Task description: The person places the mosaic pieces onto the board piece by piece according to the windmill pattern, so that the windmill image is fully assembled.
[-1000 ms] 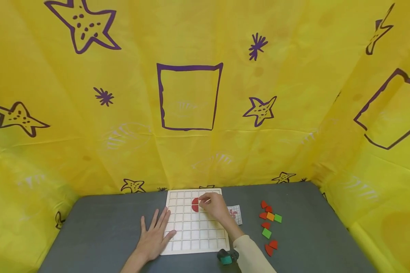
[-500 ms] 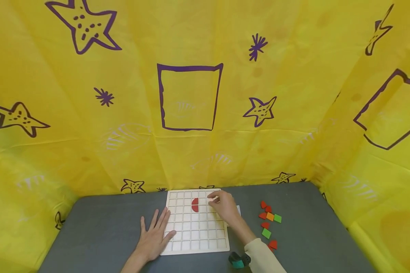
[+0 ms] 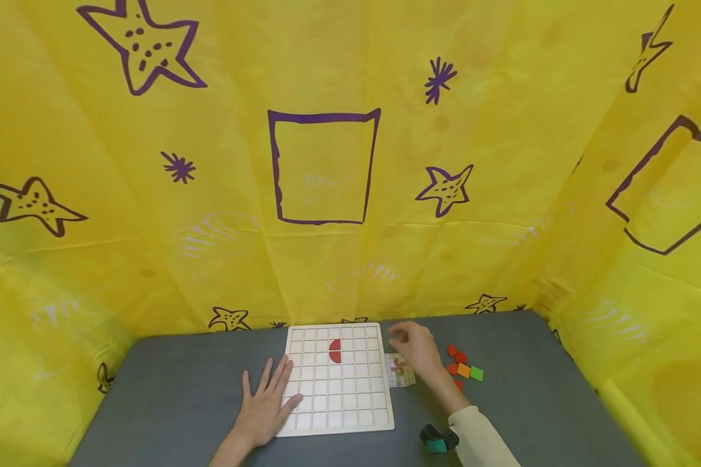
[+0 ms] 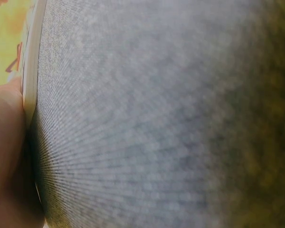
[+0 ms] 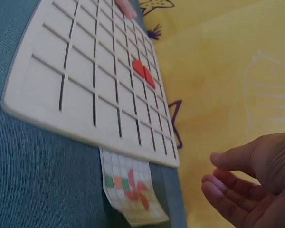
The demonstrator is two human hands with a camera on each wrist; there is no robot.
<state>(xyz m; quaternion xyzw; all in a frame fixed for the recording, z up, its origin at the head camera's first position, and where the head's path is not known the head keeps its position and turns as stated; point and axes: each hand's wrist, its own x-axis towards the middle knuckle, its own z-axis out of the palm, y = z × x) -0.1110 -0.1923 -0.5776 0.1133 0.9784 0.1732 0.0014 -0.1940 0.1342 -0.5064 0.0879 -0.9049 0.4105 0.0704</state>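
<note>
A white grid board [image 3: 321, 386] lies on the grey table, two red quarter-circle tiles [image 3: 335, 351] seated side by side in its upper cells. My left hand [image 3: 263, 402] rests with spread, straight fingers along the board's left edge. Above a small printed pattern card [image 3: 400, 373] at the board's right side is my right hand [image 3: 411, 344]. In the right wrist view, that hand [image 5: 247, 183] has loosely bent fingers, thumb apart from them, and nothing between. The card [image 5: 133, 185] there bears a red, green and orange figure, one edge against the board.
Right of my right hand lie several loose tiles: red quarter-circles [image 3: 452, 351], an orange square [image 3: 464, 370] and a green square [image 3: 476, 373]. My right forearm and sleeve [image 3: 479, 431] cover part of that area. Yellow patterned fabric [image 3: 321, 272] walls the table behind and at the sides.
From beside the red tiles on the board, my right hand has moved right, past the board's edge towards the loose tiles. My left hand stays in place.
</note>
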